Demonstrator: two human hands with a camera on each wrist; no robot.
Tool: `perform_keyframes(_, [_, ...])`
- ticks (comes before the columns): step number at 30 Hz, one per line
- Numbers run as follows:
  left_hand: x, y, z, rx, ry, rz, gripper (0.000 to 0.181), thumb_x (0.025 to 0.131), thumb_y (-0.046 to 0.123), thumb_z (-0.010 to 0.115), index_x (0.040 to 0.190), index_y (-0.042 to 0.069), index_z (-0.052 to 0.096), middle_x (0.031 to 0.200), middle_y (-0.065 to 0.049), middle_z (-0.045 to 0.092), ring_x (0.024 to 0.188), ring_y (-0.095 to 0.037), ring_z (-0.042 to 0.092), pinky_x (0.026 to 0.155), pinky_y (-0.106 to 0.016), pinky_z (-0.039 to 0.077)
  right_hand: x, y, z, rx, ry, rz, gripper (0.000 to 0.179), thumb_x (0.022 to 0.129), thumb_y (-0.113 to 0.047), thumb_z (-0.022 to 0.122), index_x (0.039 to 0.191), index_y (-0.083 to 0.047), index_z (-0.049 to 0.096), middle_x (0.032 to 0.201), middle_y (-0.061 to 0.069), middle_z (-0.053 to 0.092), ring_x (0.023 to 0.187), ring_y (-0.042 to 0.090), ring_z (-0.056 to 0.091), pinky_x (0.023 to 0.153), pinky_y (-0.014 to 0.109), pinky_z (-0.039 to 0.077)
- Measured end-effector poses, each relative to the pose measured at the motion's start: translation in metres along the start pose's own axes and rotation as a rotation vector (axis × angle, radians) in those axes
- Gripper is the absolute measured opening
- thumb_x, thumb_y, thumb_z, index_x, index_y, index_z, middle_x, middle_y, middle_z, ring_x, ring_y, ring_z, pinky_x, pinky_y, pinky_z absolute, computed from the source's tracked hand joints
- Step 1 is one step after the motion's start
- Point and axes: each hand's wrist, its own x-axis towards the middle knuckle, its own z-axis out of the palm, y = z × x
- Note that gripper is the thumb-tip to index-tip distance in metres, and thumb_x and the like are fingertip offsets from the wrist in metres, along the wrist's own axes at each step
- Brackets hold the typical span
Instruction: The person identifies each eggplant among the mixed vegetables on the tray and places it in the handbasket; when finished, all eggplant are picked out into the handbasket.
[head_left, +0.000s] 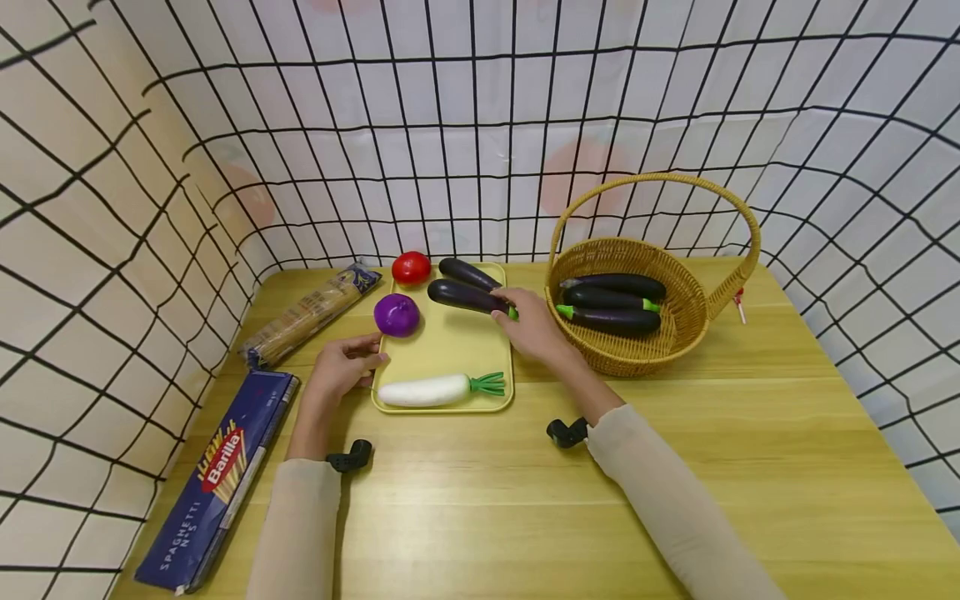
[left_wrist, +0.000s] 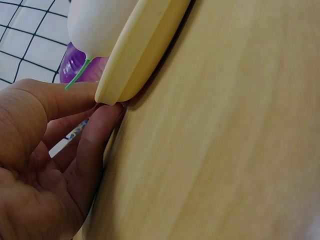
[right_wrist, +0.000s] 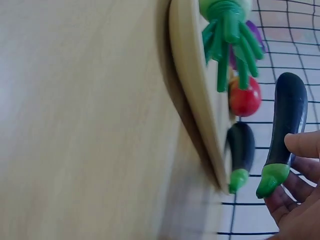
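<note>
My right hand (head_left: pixel 534 327) holds an eggplant (head_left: pixel 459 294) near its green stem, raised over the far right of the yellow tray (head_left: pixel 450 354). Beneath and behind it, a second eggplant (right_wrist: pixel 242 147) lies on that tray. With thumb and fingers, my left hand (head_left: pixel 341 367) pinches the tray's left edge, and the left wrist view shows the fingertips right at the rim (left_wrist: pixel 112 90). Along the tray's near side lies a white radish (head_left: pixel 427 391) with green leaves. A red tomato (head_left: pixel 411 268) and a purple round vegetable (head_left: pixel 397 315) sit at its left side.
Right of the tray stands a wicker basket (head_left: pixel 678 346) with a tall handle, holding three eggplants (head_left: pixel 611 321). At the left lie a blue spaghetti box (head_left: pixel 217 475) and a clear pack of pasta (head_left: pixel 311 315). Gridded cloth walls (head_left: pixel 480 150) enclose the table's back and sides.
</note>
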Motion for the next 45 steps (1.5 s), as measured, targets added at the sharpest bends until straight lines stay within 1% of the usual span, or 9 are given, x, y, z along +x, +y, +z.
perform_keyframes(5, [0.001, 0.0, -0.002, 0.005, 0.01, 0.005, 0.056, 0.092, 0.021, 0.081, 0.145, 0.02, 0.062, 0.127, -0.009, 0.066, 0.093, -0.008, 0.063, 0.072, -0.021, 0.061, -0.012, -0.007, -0.013, -0.017, 0.021, -0.047, 0.044, 0.106, -0.021, 0.059, 0.149, -0.011, 0.055, 0.15, 0.014, 0.054, 0.132, 0.033, 0.053, 0.113, 0.051, 0.045])
perform_keyframes(9, [0.002, 0.0, -0.002, 0.006, 0.006, 0.009, 0.057, 0.092, 0.021, 0.081, 0.145, 0.02, 0.062, 0.127, -0.008, 0.066, 0.091, -0.007, 0.063, 0.072, -0.021, 0.061, -0.02, -0.011, -0.026, -0.021, 0.04, -0.08, 0.042, 0.105, -0.02, 0.06, 0.146, -0.012, 0.058, 0.148, 0.014, 0.056, 0.133, 0.034, 0.053, 0.113, 0.054, 0.044])
perform_keyframes(12, [0.001, 0.0, -0.002, 0.003, 0.002, 0.004, 0.057, 0.091, 0.022, 0.081, 0.145, 0.02, 0.061, 0.128, -0.008, 0.066, 0.091, -0.007, 0.063, 0.072, -0.021, 0.061, -0.025, -0.01, -0.037, -0.023, 0.056, -0.086, 0.041, 0.105, -0.021, 0.06, 0.146, -0.011, 0.058, 0.147, 0.014, 0.057, 0.133, 0.035, 0.053, 0.11, 0.055, 0.045])
perform_keyframes(17, [0.001, 0.0, -0.001, -0.001, -0.001, -0.003, 0.057, 0.091, 0.022, 0.081, 0.145, 0.02, 0.061, 0.13, -0.01, 0.065, 0.092, -0.008, 0.063, 0.073, -0.022, 0.062, -0.038, -0.002, -0.059, -0.032, 0.063, -0.079, 0.043, 0.107, -0.022, 0.058, 0.149, -0.012, 0.055, 0.147, 0.014, 0.056, 0.131, 0.034, 0.051, 0.107, 0.055, 0.045])
perform_keyframes(22, [0.001, 0.0, 0.001, 0.002, -0.004, 0.001, 0.057, 0.091, 0.022, 0.081, 0.145, 0.02, 0.062, 0.133, -0.011, 0.065, 0.091, -0.007, 0.063, 0.074, -0.021, 0.062, -0.054, 0.011, -0.083, -0.062, 0.075, -0.063, 0.042, 0.107, -0.023, 0.058, 0.148, -0.014, 0.054, 0.146, 0.015, 0.055, 0.133, 0.036, 0.05, 0.109, 0.058, 0.043])
perform_keyframes(29, [0.002, 0.0, 0.002, 0.001, -0.001, 0.003, 0.057, 0.092, 0.022, 0.081, 0.145, 0.02, 0.061, 0.132, -0.01, 0.065, 0.09, -0.006, 0.063, 0.073, -0.021, 0.061, -0.075, 0.038, -0.11, -0.095, 0.108, -0.039, 0.042, 0.107, -0.021, 0.059, 0.147, -0.011, 0.054, 0.149, 0.02, 0.053, 0.136, 0.042, 0.048, 0.107, 0.063, 0.043])
perform_keyframes(36, [-0.001, 0.001, 0.001, 0.003, 0.003, -0.006, 0.057, 0.092, 0.021, 0.081, 0.145, 0.02, 0.061, 0.133, -0.011, 0.064, 0.093, -0.008, 0.063, 0.074, -0.022, 0.062, -0.095, 0.059, -0.128, -0.136, 0.085, 0.016, 0.044, 0.108, -0.026, 0.057, 0.149, -0.011, 0.052, 0.151, 0.023, 0.05, 0.137, 0.047, 0.045, 0.108, 0.066, 0.04])
perform_keyframes(42, [-0.002, 0.002, 0.0, 0.0, 0.002, -0.016, 0.057, 0.092, 0.021, 0.081, 0.146, 0.021, 0.06, 0.133, -0.01, 0.063, 0.093, -0.008, 0.063, 0.074, -0.022, 0.062, -0.105, 0.079, -0.139, -0.171, 0.05, 0.039, 0.045, 0.109, -0.026, 0.054, 0.15, -0.01, 0.05, 0.153, 0.025, 0.047, 0.137, 0.048, 0.045, 0.107, 0.067, 0.042])
perform_keyframes(45, [-0.001, 0.002, 0.001, 0.002, 0.003, -0.019, 0.057, 0.092, 0.021, 0.081, 0.145, 0.021, 0.061, 0.133, -0.01, 0.063, 0.094, -0.009, 0.063, 0.075, -0.021, 0.061, -0.108, 0.085, -0.144, -0.183, 0.025, 0.055, 0.044, 0.109, -0.025, 0.054, 0.149, -0.008, 0.05, 0.153, 0.027, 0.046, 0.136, 0.049, 0.045, 0.106, 0.067, 0.042])
